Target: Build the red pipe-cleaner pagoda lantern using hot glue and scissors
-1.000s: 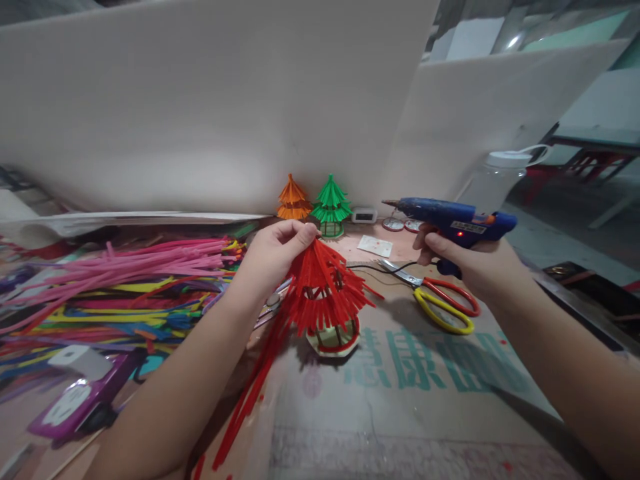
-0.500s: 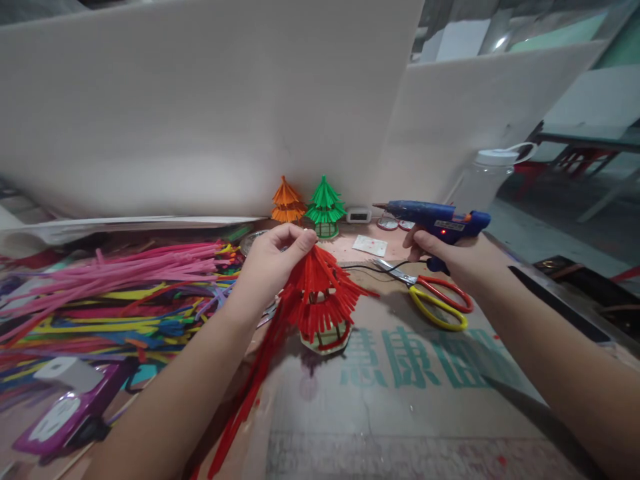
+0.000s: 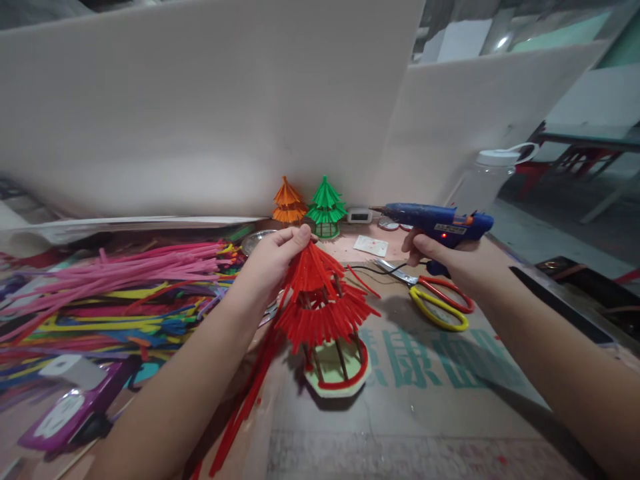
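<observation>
From the head camera, the left hand (image 3: 280,260) has its thumb and finger squeezed together at the pointy top of a small red tower made of fuzzy sticks (image 3: 327,323). The tower is in the middle, in front of the person. It has two fringed roofs, thin brown posts and a pale flat bottom with many sides and a red fuzzy edge. The tower leans, and its bottom tips toward the person. I cannot tell if the bottom touches the table (image 3: 400,417).

The right hand (image 3: 440,257) is curled around the handle of a blue plastic glue gun (image 3: 425,215) with a small red light. The gun's tip points left, and it is up in the air, apart from the red tower.

Under the gun lie big scissors with one red and one yellow handle (image 3: 440,320). Long red fuzzy sticks (image 3: 245,410) lie to the left of the tower. Farther left is a messy pile of pink, yellow, blue and purple fuzzy sticks (image 3: 135,273). A purple power strip (image 3: 80,410) sits close by. At the back, an orange fuzzy tower (image 3: 289,208) and a green fuzzy tower (image 3: 326,205) stand side by side by a white wall (image 3: 200,113). A clear bottle with a white lid (image 3: 485,183) stands at the right.
</observation>
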A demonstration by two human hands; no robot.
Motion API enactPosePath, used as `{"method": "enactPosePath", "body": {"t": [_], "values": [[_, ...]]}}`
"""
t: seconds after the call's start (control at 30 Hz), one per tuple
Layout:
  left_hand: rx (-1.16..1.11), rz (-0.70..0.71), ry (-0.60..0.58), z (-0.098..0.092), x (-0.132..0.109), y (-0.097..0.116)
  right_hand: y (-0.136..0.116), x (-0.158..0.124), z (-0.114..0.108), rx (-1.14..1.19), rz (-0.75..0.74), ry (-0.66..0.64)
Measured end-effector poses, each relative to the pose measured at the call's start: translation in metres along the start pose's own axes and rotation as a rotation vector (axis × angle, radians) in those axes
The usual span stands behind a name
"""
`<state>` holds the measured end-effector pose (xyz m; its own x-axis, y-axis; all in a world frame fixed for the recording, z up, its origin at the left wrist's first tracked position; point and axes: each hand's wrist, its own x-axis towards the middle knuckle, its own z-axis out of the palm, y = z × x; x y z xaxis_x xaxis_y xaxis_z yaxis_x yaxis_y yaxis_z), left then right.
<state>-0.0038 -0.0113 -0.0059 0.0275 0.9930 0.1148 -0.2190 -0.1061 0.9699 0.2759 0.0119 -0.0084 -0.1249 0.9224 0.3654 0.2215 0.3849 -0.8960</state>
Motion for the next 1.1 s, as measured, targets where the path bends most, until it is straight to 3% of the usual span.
{"method": "enactPosePath", "body": {"t": [0.17,0.43,0.67,0.9,1.1], "values": [[-0.005,0.02,0.007,-0.001,-0.002,-0.001,0.0,0.002,-0.001,-0.009,-0.002,-0.019],[0.14,0.185,-0.061,-0.007,-0.003,-0.006,0.0,0.001,-0.002,-0.039,0.006,-0.016],[0.336,0.331,-0.106,-0.006,-0.007,-0.004,-0.01,-0.017,0.003,-0.02,-0.076,-0.184],[0.396,0.351,-0.086,-0.007,-0.005,-0.007,-0.028,-0.038,0.013,-0.258,-0.325,-0.334],[0.483,0.388,-0.049,-0.005,-0.005,-0.009,-0.027,-0.038,0.022,-0.275,-0.238,-0.331]]}}
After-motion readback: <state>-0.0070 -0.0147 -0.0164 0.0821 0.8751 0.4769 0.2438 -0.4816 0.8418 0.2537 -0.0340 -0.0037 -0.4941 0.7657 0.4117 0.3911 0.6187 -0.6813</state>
